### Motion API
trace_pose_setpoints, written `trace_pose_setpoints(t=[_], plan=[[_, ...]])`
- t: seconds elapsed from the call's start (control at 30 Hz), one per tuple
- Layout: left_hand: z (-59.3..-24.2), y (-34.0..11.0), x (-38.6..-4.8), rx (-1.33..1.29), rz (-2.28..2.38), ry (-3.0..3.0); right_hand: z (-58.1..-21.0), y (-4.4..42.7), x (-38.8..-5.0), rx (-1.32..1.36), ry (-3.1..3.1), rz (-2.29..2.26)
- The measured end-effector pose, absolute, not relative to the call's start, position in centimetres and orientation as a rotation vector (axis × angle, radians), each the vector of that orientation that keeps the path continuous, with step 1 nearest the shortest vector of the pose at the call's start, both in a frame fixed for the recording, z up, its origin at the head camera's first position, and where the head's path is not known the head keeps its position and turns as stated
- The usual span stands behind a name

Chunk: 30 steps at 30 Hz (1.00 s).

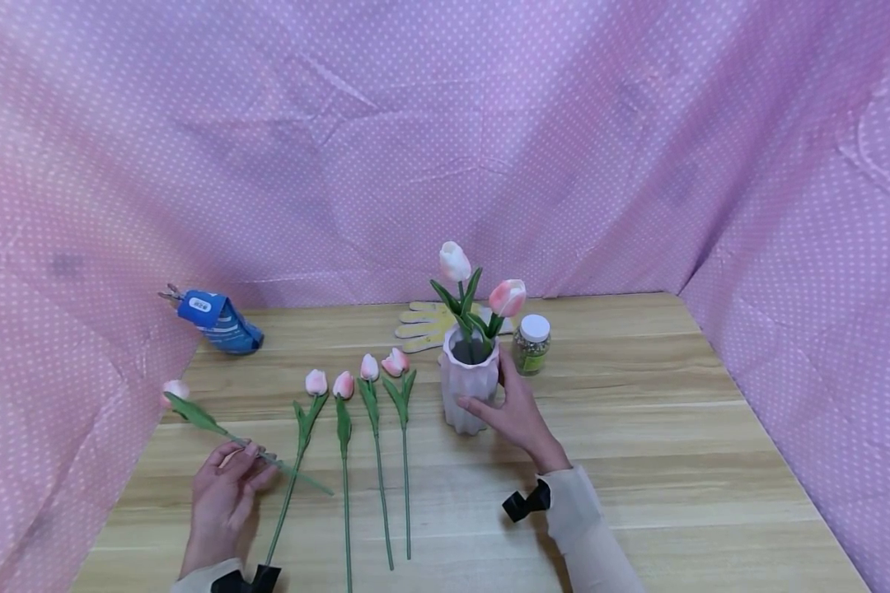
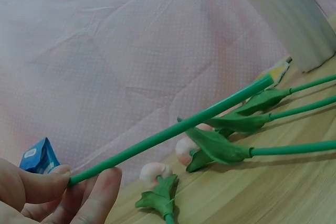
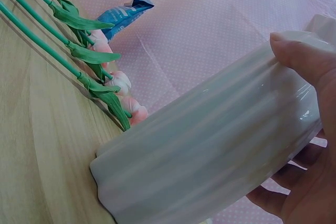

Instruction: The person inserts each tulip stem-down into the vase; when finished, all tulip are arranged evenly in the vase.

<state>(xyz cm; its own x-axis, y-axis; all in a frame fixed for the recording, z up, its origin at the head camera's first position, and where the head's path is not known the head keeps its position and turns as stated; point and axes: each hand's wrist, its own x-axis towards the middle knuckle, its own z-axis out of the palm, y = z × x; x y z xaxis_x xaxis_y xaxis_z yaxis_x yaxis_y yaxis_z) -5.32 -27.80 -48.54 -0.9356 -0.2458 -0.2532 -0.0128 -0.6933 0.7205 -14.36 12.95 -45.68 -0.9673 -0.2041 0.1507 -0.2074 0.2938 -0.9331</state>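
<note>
Between thumb and fingers my left hand [image 1: 225, 492] pinches the green stem of a pink-white tulip [image 1: 200, 416], held tilted above the table at the left. In the left wrist view that stem [image 2: 173, 133] points its bare end toward the vase. My right hand [image 1: 515, 410] grips the side of a white ribbed vase [image 1: 466, 395], thumb in front and fingers behind. The vase stands upright on the table. Two tulips rise from it, one pale [image 1: 455, 261] and one pinker [image 1: 508, 297]. Several tulips [image 1: 344, 412] lie in a row between my hands.
A blue packet [image 1: 226, 321] stands at the back left of the wooden table [image 1: 660, 428]. Behind the vase lies a yellow-and-white glove [image 1: 421, 325]. Right beside the vase is a small jar [image 1: 531, 346] with a white lid. Pink dotted cloth [image 1: 386, 148] hangs around the table.
</note>
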Motion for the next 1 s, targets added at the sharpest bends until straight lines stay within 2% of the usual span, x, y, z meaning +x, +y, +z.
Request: trace_pose_setpoints(t=[0.53, 1.0], plan=[[-47.9, -25.6, -5.4, 0.450, -2.716, -0.821, -45.9, 13.0, -14.4, 0.413, -2.515, 1.813], [-46.4, -23.2, -6.4, 0.605, -2.572, -0.517, -45.7, 12.9, -14.4, 0.432, -2.494, 1.819]])
